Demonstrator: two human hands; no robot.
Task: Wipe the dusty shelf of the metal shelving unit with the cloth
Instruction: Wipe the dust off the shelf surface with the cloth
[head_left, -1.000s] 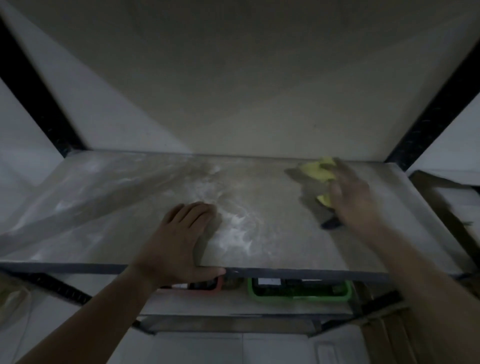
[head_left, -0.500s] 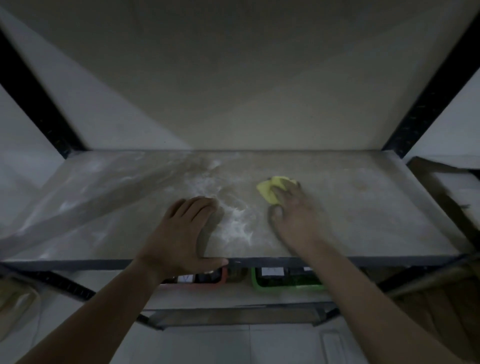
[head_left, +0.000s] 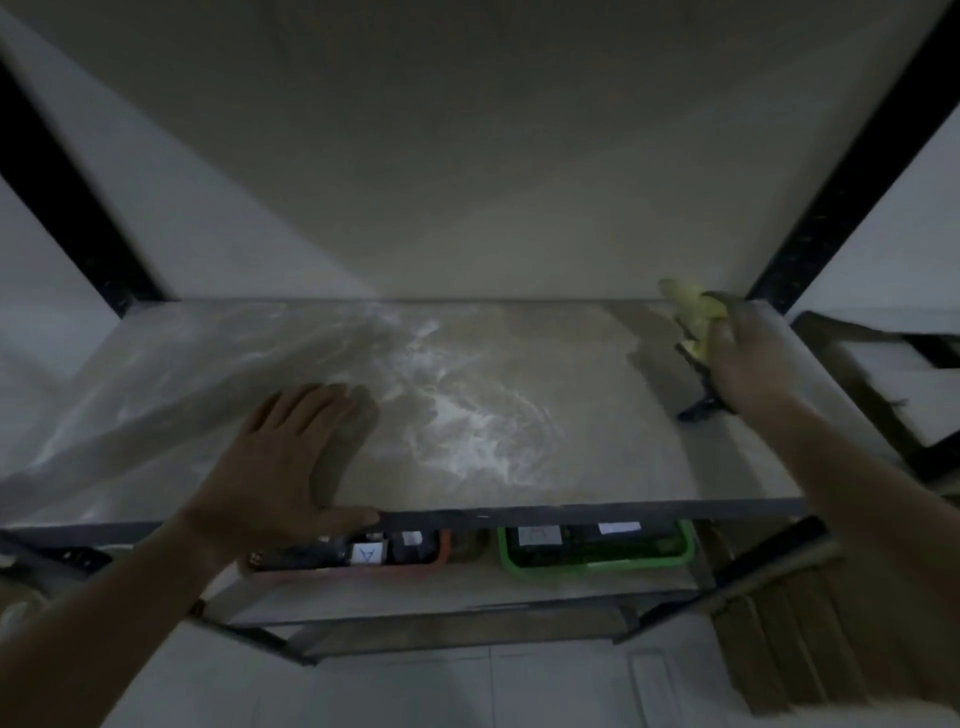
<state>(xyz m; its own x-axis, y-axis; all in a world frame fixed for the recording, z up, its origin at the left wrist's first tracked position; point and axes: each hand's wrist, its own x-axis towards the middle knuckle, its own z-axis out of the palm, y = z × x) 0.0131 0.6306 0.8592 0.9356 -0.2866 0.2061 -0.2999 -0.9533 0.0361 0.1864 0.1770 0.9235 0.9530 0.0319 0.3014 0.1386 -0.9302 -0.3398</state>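
Observation:
The grey shelf (head_left: 597, 415) of the metal shelving unit fills the middle of the head view, with white dust smeared across its centre and left. My right hand (head_left: 748, 364) is at the shelf's far right corner, closed on a crumpled yellow cloth (head_left: 693, 312) that sticks out above the fingers. The hand is blurred. My left hand (head_left: 291, 452) lies flat on the front left of the shelf, fingers spread, thumb hooked over the front edge.
Black uprights (head_left: 852, 166) stand at the back corners. On the lower shelf sit an orange bin (head_left: 363, 564) and a green bin (head_left: 597, 558). Cardboard (head_left: 789, 639) leans at the lower right. A pale wall closes the back.
My right hand has swept the cloth from the shelf's centre out to the far right corner, after coming in from the right. My left hand has stayed put.

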